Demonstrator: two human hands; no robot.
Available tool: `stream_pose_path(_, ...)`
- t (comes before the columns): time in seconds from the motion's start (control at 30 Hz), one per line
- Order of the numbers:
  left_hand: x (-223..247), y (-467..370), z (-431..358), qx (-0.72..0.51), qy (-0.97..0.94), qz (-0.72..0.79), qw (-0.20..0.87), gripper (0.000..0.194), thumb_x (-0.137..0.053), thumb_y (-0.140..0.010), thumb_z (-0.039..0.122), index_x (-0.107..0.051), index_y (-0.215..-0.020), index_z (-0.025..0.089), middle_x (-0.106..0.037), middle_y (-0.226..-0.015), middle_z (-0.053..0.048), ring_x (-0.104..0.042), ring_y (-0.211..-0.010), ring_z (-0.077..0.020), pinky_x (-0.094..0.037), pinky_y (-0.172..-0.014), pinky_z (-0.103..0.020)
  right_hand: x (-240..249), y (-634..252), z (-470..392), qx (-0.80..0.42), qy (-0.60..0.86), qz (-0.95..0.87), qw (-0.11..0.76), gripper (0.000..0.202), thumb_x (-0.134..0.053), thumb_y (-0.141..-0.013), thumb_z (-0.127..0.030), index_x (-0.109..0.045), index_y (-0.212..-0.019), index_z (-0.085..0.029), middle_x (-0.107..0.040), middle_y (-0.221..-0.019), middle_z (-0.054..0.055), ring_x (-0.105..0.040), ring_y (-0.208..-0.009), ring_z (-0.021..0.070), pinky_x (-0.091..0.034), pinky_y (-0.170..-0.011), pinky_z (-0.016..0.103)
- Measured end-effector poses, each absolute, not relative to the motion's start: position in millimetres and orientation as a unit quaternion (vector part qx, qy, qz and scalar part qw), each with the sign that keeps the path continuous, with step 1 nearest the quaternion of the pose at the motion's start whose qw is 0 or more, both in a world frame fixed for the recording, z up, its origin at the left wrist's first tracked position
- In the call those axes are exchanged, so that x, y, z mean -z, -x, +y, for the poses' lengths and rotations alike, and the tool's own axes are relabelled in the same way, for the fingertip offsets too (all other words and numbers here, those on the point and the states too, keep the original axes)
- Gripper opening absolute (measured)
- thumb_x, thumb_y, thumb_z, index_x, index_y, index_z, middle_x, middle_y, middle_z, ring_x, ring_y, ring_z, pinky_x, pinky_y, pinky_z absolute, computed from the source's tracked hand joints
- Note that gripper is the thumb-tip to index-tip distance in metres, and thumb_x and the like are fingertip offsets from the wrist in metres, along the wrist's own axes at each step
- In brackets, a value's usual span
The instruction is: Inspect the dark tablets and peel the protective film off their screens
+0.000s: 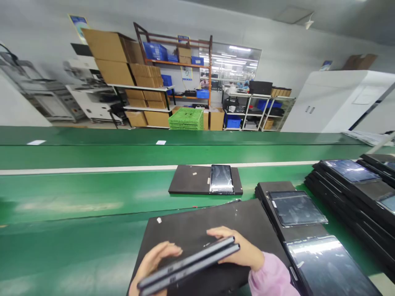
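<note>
Two thin tablets [191,265] are held together, edges toward me, tilted up to the right. My left hand [151,261] is closed around their lower left end, and part of its palm is hidden behind them. At the upper right end, my right hand [242,251], in a pink sleeve, grips the same pair. Below them lies a large black foam pad [197,224]. To the right, a tablet [296,207] and another tablet [330,267] rest on black foam trays [277,188].
On the green conveyor belt [92,197], a black foam tray [191,179] carries one tablet [221,179]. Stacked trays [342,201] with tablets stand at the far right. Beyond the belt are green crates [186,119], cardboard boxes [111,53] and shelving.
</note>
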State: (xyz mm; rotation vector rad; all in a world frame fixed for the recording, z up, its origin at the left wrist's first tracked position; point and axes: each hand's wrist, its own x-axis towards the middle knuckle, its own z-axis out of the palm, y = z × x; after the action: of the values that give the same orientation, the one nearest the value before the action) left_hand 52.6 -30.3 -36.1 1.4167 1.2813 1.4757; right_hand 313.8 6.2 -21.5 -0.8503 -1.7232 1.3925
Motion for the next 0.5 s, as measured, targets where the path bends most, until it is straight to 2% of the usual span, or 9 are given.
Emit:
stream_pose_path(0.07,54,-59,-13,-0.597,-0.408,0.587,0.365,0.055,-0.066,-0.064,0.062,-0.064,-0.098,0.019,-0.07,-0.091,-0.007,-0.063,-0.091,-0.0268,-0.05,-0.085,-0.037,27,-312,5,-0.505,0.436,-0.669,0.328,0.022,-0.068,-0.071,-0.034,-0.063,-0.084,-0.017,-0.067,-0.083,0.006,-0.063,-0.081,0.0226,-0.049,-0.076,0.034)
stream_pose_path(0.1,59,-64,-2,-0.604,-0.357,0.612,0.365,0.057,-0.064,-0.064,0.065,-0.064,-0.096,0.017,-0.069,-0.095,-0.008,-0.062,-0.094,-0.0271,-0.049,-0.086,-0.037,25,-308,3,-0.482,0.464,-0.673,0.316,0.019,-0.063,-0.073,-0.032,-0.063,-0.086,-0.017,-0.067,-0.079,0.005,-0.062,-0.075,0.0219,-0.049,-0.072,0.033)
stream_pose_path(0.17,65,-79,18,-0.603,-0.311,0.614,0.404,0.058,-0.061,-0.067,0.065,-0.064,-0.097,0.015,-0.067,-0.103,-0.01,-0.059,-0.101,-0.0277,-0.048,-0.088,-0.037,10,-299,-1,-0.435,0.473,-0.706,0.298,0.036,-0.057,-0.073,-0.026,-0.058,-0.109,-0.018,-0.067,-0.083,0.004,-0.062,-0.073,0.0224,-0.048,-0.07,0.033)
stream_pose_path(0.23,67,-98,33,-0.586,-0.302,0.589,0.467,0.061,-0.061,-0.067,0.064,-0.063,-0.098,0.012,-0.065,-0.107,-0.014,-0.058,-0.105,-0.0293,-0.048,-0.09,-0.039,-13,-289,-4,-0.405,0.465,-0.734,0.286,0.059,-0.054,-0.073,-0.022,-0.042,-0.131,-0.021,-0.067,-0.085,0.003,-0.062,-0.074,0.0231,-0.047,-0.071,0.033)
stream_pose_path(0.3,66,-118,42,-0.566,-0.308,0.593,0.483,0.065,-0.06,-0.069,0.062,-0.06,-0.108,0.011,-0.059,-0.121,-0.018,-0.052,-0.116,-0.0301,-0.04,-0.1,-0.041,-33,-279,-4,-0.398,0.491,-0.728,0.265,0.067,-0.05,-0.073,-0.019,-0.032,-0.137,-0.023,-0.067,-0.082,0.001,-0.062,-0.071,0.0227,-0.046,-0.07,0.033)
stream_pose_path(0.4,58,-139,51,-0.563,-0.365,0.588,0.451,0.067,-0.055,-0.076,0.054,-0.046,-0.129,0.014,-0.038,-0.143,-0.015,-0.031,-0.133,-0.0248,-0.021,-0.112,-0.038,-43,-266,2,-0.41,0.54,-0.698,0.228,0.06,-0.048,-0.076,-0.02,-0.035,-0.135,-0.025,-0.066,-0.077,0.0,-0.06,-0.065,0.0208,-0.044,-0.065,0.03)
stream_pose_path(0.43,53,-141,55,-0.571,-0.395,0.565,0.447,0.064,-0.052,-0.079,0.051,-0.043,-0.132,0.016,-0.035,-0.145,-0.012,-0.028,-0.135,-0.0227,-0.018,-0.113,-0.036,-40,-262,6,-0.418,0.545,-0.69,0.227,0.057,-0.048,-0.078,-0.023,-0.037,-0.133,-0.025,-0.064,-0.073,-0.001,-0.059,-0.061,0.0199,-0.043,-0.062,0.029)
stream_pose_path(0.5,39,-141,62,-0.587,-0.44,0.509,0.45,0.057,-0.047,-0.082,0.047,-0.045,-0.131,0.017,-0.039,-0.143,-0.01,-0.03,-0.134,-0.0208,-0.02,-0.113,-0.035,-30,-256,14,-0.435,0.543,-0.674,0.247,0.044,-0.047,-0.082,-0.03,-0.045,-0.125,-0.021,-0.058,-0.061,-0.003,-0.054,-0.055,0.018,-0.039,-0.056,0.028)
